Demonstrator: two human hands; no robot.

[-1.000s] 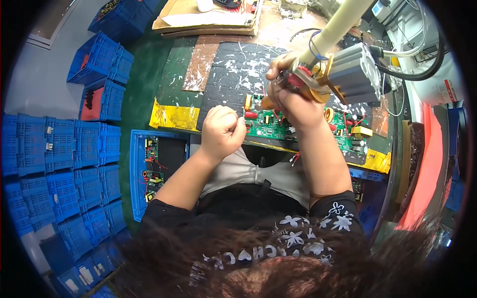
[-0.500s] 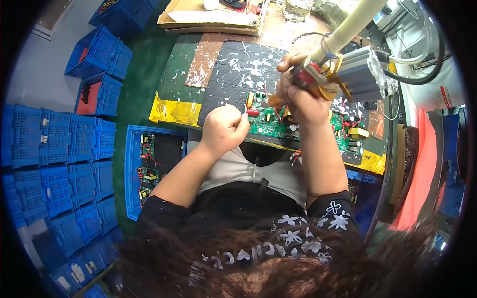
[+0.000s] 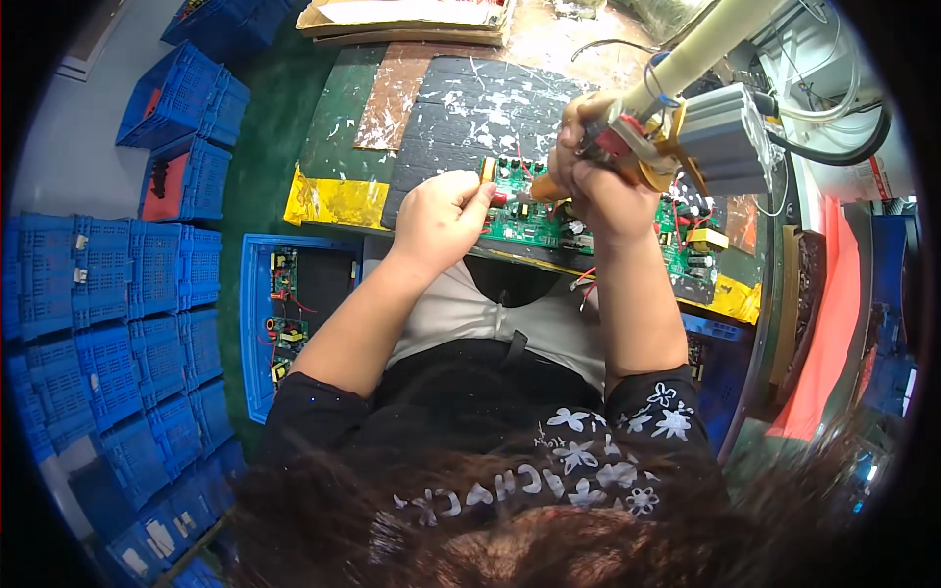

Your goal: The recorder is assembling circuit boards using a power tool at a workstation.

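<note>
A green circuit board (image 3: 512,227) crowded with parts lies at the near side of the bench. My left hand (image 3: 441,218) is closed at its left end, thumb and fingertips pinched beside a red cylindrical part (image 3: 500,199); whatever is between the fingers is hidden. My right hand (image 3: 610,191) wraps round a glue dispensing gun (image 3: 627,142), which hangs over the board from a thick pale hose. The gun's orange nozzle (image 3: 546,189) points left, its tip close to the red part. More board with a yellow transformer (image 3: 706,239) shows right of my right wrist.
The bench mat (image 3: 461,108) is spotted with white residue. A blue crate (image 3: 257,323) with circuit boards stands left of my lap. Stacked blue crates (image 3: 103,265) line the left. A cardboard tray (image 3: 412,31) sits at the back. A grey block (image 3: 727,137) and cables hang at right.
My left hand has shifted a little, its pinched fingertips now right by the red part. The nozzle has come nearer to that part. The whole view has tilted slightly.
</note>
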